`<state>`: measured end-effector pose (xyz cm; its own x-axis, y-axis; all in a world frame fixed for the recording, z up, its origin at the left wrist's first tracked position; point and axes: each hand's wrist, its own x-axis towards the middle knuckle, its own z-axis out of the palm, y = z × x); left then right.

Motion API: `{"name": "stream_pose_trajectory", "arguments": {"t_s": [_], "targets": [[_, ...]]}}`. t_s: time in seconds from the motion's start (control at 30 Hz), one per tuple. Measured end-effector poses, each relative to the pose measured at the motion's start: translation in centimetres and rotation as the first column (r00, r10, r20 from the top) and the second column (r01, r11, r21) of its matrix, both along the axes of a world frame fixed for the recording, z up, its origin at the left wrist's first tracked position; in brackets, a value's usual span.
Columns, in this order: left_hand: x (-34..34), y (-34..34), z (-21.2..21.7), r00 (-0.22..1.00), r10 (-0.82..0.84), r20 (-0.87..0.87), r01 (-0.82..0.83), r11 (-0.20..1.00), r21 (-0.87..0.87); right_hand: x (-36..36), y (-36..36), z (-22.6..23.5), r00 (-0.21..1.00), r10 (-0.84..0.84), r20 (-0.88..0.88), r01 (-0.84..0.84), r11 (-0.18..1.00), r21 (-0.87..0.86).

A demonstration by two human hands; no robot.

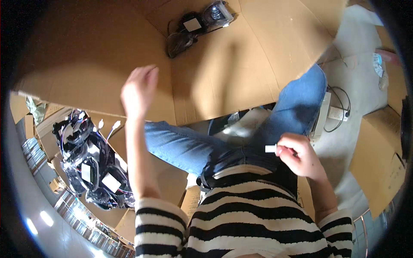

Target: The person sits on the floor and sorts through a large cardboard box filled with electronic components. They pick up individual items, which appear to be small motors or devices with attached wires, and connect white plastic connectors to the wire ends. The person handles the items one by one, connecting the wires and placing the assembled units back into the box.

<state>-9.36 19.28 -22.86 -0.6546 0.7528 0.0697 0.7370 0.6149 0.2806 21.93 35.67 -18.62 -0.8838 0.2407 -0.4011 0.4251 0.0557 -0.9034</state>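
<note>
One white piece (270, 148) is pinched in the right hand (297, 154) at four o'clock; at ten, the left hand (139, 91) hangs over the box (247, 77), I can't tell its grip; black units (191, 25) lie inside at twelve.

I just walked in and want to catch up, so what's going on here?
A seated person pinches a small white piece in the right hand. The left hand is raised at a large open cardboard box, with no object visible in it. Some black parts lie at the box's far side, and a pile of black wired parts sits on the left.
</note>
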Motion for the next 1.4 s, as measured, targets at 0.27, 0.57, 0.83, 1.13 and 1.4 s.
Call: {"name": "stream_pose_trajectory", "arguments": {"t_s": [0.27,0.57,0.83,1.13,1.4], "targets": [[-13.1,5.4,-23.3,0.836,0.363,0.412,-0.184,0.892,-0.412,-2.5,2.1,-3.2,0.934,0.074,0.351,0.036,0.955,-0.296],[-20.8,5.1,-39.8,0.836,0.378,0.397,-0.145,0.851,-0.505,-6.3,3.2,-8.0,0.831,0.068,0.552,0.076,0.969,-0.234],[-21.2,10.0,-42.0,0.599,0.630,0.494,-0.361,0.763,-0.536,-7.2,2.9,-10.6,0.786,0.062,0.616,0.108,0.966,-0.235],[-21.3,13.7,-40.2,-0.527,0.302,0.795,-0.755,0.264,-0.600,-6.6,3.0,-10.9,0.798,0.052,0.600,0.125,0.960,-0.250],[-18.9,12.8,-39.0,0.264,0.154,0.952,-0.874,0.456,0.168,-6.4,2.5,-9.5,0.820,-0.034,0.572,0.225,0.937,-0.267]]}}
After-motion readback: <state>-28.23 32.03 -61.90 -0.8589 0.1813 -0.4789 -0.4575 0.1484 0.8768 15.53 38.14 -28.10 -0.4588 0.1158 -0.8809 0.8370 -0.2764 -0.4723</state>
